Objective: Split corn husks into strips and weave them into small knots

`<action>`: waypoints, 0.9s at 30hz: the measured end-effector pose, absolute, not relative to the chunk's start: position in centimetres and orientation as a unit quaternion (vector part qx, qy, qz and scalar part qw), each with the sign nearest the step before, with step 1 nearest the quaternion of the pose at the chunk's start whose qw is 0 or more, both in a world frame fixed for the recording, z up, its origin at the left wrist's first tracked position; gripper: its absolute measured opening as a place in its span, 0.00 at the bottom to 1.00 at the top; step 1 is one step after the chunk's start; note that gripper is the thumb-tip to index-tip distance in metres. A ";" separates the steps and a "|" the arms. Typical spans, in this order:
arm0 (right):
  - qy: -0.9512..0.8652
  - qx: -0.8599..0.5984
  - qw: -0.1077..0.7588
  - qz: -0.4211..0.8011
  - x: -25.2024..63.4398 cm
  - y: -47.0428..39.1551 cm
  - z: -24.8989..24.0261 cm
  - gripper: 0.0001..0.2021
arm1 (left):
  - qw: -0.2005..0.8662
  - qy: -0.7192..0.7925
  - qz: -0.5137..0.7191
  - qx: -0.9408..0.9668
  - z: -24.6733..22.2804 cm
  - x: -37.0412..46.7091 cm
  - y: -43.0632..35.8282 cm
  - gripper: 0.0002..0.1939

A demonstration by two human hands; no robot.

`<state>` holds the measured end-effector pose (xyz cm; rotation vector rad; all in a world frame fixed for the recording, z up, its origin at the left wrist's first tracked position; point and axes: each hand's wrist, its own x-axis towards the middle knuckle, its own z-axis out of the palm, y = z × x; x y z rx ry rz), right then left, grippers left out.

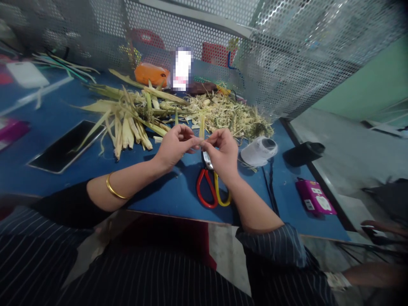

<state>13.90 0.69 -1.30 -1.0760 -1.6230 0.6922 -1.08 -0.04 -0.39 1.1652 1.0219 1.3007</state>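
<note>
My left hand (180, 146) and my right hand (222, 151) meet above the blue table, fingertips pinched together. Between them a narrow pale green strip of dried husk (202, 126) sticks up; its lower end is hidden by the fingers. Right below lie scissors (207, 189) with one red and one yellow handle, blades partly covered by my right hand. Left of my hands lies a bundle of dried husks (129, 129). Behind them spreads a heap of shredded husk scraps (228, 112). A white cone-shaped spool (255, 152) lies on its side to the right of my right hand.
A dark tablet-like slab (66, 146) lies on the blue table (153, 199) at left. Farther right are a black roll (304, 154) and a purple packet (315, 197). An orange bundle (152, 74) rests against the perforated metal screen (274, 76). Another person's arm (376, 274) shows at lower right.
</note>
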 end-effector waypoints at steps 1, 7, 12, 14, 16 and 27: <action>-0.688 -0.444 0.506 0.272 13.9 0.5 -1.2 0.09 | 0.548 0.431 0.529 0.484 -0.4 -1.1 0.0 0.16; -0.685 -0.442 0.487 0.313 13.7 0.4 -1.2 0.11 | 0.615 0.439 0.485 0.441 -0.8 -1.6 0.3 0.14; -0.675 -0.427 0.484 0.358 13.8 0.8 -1.5 0.11 | 0.606 0.452 0.485 0.440 -1.0 -1.6 0.4 0.13; -0.678 -0.421 0.485 0.358 13.8 0.9 -1.5 0.10 | 0.592 0.456 0.489 0.450 -0.9 -1.6 0.4 0.13; -0.681 -0.417 0.488 0.352 13.9 0.9 -1.5 0.08 | 0.584 0.455 0.489 0.461 -0.7 -1.6 0.3 0.14; -0.614 -0.432 0.485 0.450 14.2 1.4 -1.0 0.11 | 0.586 0.456 0.478 0.469 -0.6 -1.7 0.4 0.12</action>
